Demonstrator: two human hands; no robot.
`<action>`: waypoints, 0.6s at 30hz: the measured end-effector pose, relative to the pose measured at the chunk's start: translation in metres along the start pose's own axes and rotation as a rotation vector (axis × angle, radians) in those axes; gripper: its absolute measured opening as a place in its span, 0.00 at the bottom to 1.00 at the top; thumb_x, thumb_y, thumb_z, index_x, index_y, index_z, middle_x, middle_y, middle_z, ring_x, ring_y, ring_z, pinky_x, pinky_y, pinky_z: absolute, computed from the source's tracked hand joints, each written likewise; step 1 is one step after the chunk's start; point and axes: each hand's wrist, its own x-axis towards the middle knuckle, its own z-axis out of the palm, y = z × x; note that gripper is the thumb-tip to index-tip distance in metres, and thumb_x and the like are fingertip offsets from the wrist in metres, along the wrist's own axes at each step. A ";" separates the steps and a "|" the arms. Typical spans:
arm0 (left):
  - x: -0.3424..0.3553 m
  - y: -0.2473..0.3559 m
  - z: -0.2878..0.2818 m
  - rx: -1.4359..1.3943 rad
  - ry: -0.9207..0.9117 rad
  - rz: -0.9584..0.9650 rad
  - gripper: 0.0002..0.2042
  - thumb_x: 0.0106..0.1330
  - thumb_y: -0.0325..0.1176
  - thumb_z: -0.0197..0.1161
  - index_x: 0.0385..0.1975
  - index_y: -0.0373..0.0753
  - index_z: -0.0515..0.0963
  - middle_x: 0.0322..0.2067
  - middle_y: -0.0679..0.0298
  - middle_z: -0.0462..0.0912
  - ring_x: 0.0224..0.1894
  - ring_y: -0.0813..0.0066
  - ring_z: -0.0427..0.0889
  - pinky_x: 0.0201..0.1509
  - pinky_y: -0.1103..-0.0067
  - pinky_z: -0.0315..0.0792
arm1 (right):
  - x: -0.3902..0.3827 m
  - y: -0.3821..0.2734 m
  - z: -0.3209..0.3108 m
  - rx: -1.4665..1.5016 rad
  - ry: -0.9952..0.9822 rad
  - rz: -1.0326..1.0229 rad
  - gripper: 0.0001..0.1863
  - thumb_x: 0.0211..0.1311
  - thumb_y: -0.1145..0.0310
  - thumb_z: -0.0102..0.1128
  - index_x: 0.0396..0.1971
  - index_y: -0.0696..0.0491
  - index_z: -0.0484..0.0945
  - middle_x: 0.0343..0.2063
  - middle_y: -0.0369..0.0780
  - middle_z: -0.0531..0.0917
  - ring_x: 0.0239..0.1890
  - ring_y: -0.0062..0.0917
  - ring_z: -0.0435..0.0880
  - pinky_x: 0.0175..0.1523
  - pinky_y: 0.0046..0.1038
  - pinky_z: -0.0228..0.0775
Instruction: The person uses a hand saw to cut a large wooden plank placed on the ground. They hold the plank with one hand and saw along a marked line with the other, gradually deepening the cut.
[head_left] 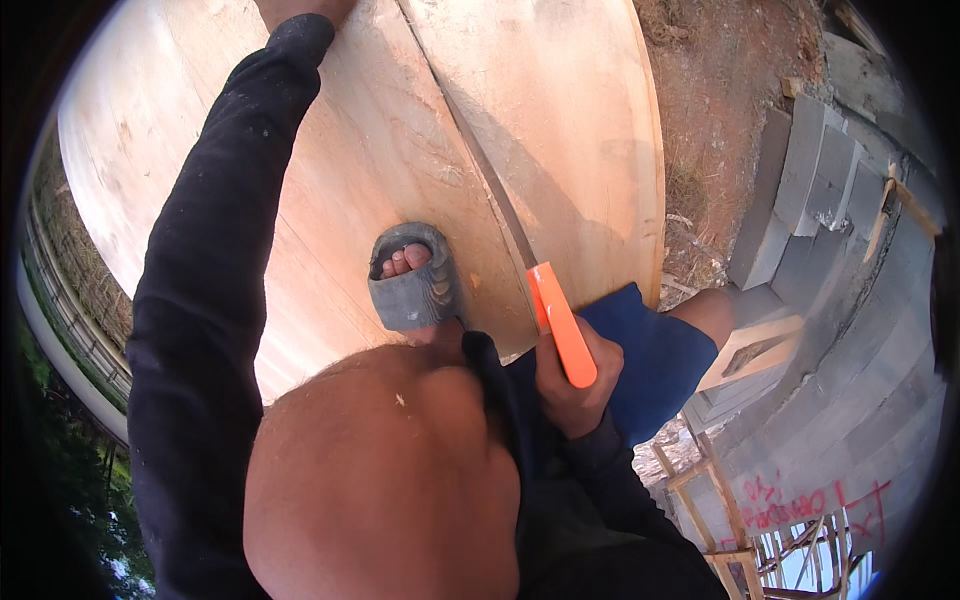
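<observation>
My right hand [580, 385] is closed around the orange handle of a handsaw [563, 325]. The saw's narrow-looking blade stretches away from the handle, seen almost edge-on, along a dark line in a large wooden sheet [340, 180]. How deep the blade sits in the wood is not plain. Reaching far forward, my left hand [303, 8] shows only a part at the top edge, over the sheet; its fingers are out of the picture. My foot in a grey slide sandal [415, 285] presses on the sheet, left of the blade.
Bare reddish soil [715, 120] lies right of the sheet. Farther right are stacked grey blocks [790, 190] beside a grey block wall [850, 370] with red markings. A wooden frame [715, 490] stands at the lower right. My bent knee [380, 480] fills the near middle.
</observation>
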 end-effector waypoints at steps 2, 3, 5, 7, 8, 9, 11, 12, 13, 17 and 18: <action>-0.001 0.011 -0.002 0.033 -0.075 0.000 0.33 0.77 0.47 0.41 0.73 0.26 0.51 0.75 0.44 0.50 0.78 0.49 0.44 0.80 0.55 0.38 | 0.078 0.007 0.058 0.174 -0.061 0.032 0.03 0.58 0.80 0.58 0.28 0.64 0.77 0.16 0.35 0.72 0.21 0.12 0.65 0.25 0.24 0.63; 0.006 0.018 -0.007 0.050 -0.094 0.000 0.33 0.78 0.48 0.41 0.73 0.27 0.51 0.75 0.44 0.50 0.78 0.49 0.44 0.80 0.55 0.38 | 0.105 -0.004 0.072 0.092 -0.049 0.004 0.02 0.58 0.80 0.58 0.29 0.64 0.78 0.16 0.36 0.72 0.21 0.13 0.66 0.26 0.23 0.63; 0.009 0.010 -0.013 0.036 -0.054 0.001 0.33 0.78 0.48 0.41 0.73 0.27 0.51 0.75 0.44 0.50 0.78 0.49 0.44 0.80 0.55 0.38 | 0.097 -0.008 0.078 0.090 -0.057 0.000 0.03 0.57 0.81 0.58 0.31 0.64 0.79 0.16 0.37 0.73 0.20 0.13 0.68 0.26 0.23 0.64; 0.002 0.002 -0.014 0.036 -0.060 -0.008 0.33 0.78 0.48 0.41 0.73 0.27 0.51 0.75 0.44 0.50 0.78 0.49 0.44 0.79 0.54 0.38 | 0.047 0.016 0.053 0.205 -0.027 -0.014 0.05 0.56 0.81 0.59 0.33 0.65 0.80 0.16 0.40 0.75 0.19 0.14 0.69 0.26 0.24 0.65; 0.000 -0.003 -0.014 0.042 -0.064 -0.012 0.33 0.78 0.47 0.41 0.73 0.27 0.51 0.75 0.44 0.50 0.78 0.49 0.44 0.79 0.54 0.38 | 0.013 0.022 0.026 0.064 -0.054 -0.047 0.08 0.56 0.82 0.60 0.36 0.65 0.82 0.19 0.44 0.79 0.19 0.19 0.76 0.27 0.24 0.69; 0.000 0.001 -0.006 0.016 -0.072 -0.018 0.33 0.77 0.47 0.41 0.73 0.27 0.51 0.75 0.44 0.50 0.78 0.49 0.44 0.79 0.54 0.38 | -0.022 0.028 0.000 -0.060 -0.055 -0.119 0.09 0.55 0.82 0.62 0.38 0.65 0.82 0.21 0.45 0.82 0.20 0.24 0.82 0.30 0.24 0.73; 0.001 -0.005 -0.010 0.030 -0.067 -0.020 0.33 0.77 0.47 0.41 0.73 0.27 0.51 0.75 0.44 0.50 0.78 0.49 0.44 0.79 0.54 0.38 | -0.072 0.018 -0.040 -0.177 -0.079 -0.146 0.09 0.56 0.81 0.63 0.38 0.66 0.82 0.23 0.46 0.83 0.23 0.26 0.85 0.32 0.24 0.75; 0.000 -0.003 -0.011 0.028 -0.060 -0.016 0.33 0.77 0.47 0.41 0.73 0.27 0.51 0.75 0.44 0.50 0.78 0.49 0.45 0.79 0.54 0.38 | -0.087 0.023 -0.049 -0.227 -0.068 -0.167 0.09 0.56 0.81 0.63 0.38 0.66 0.83 0.23 0.46 0.83 0.23 0.26 0.85 0.32 0.24 0.75; -0.001 0.000 -0.010 0.024 -0.062 -0.009 0.33 0.77 0.47 0.41 0.73 0.27 0.51 0.75 0.44 0.50 0.78 0.49 0.45 0.79 0.54 0.38 | -0.081 0.020 -0.045 -0.195 -0.060 -0.118 0.09 0.56 0.81 0.63 0.38 0.66 0.82 0.22 0.46 0.83 0.23 0.25 0.85 0.32 0.24 0.75; -0.003 -0.001 -0.012 0.031 -0.072 -0.003 0.33 0.77 0.47 0.42 0.72 0.27 0.52 0.74 0.44 0.51 0.78 0.49 0.45 0.79 0.54 0.39 | 0.013 0.020 0.023 0.025 -0.035 -0.059 0.06 0.57 0.82 0.59 0.35 0.65 0.81 0.17 0.39 0.77 0.20 0.17 0.75 0.28 0.23 0.68; 0.000 0.004 -0.010 0.023 -0.068 0.003 0.33 0.77 0.47 0.42 0.72 0.27 0.52 0.74 0.44 0.51 0.78 0.49 0.45 0.79 0.54 0.39 | 0.048 0.018 0.051 0.161 -0.057 -0.002 0.03 0.57 0.81 0.57 0.31 0.64 0.79 0.15 0.36 0.70 0.20 0.13 0.67 0.26 0.24 0.64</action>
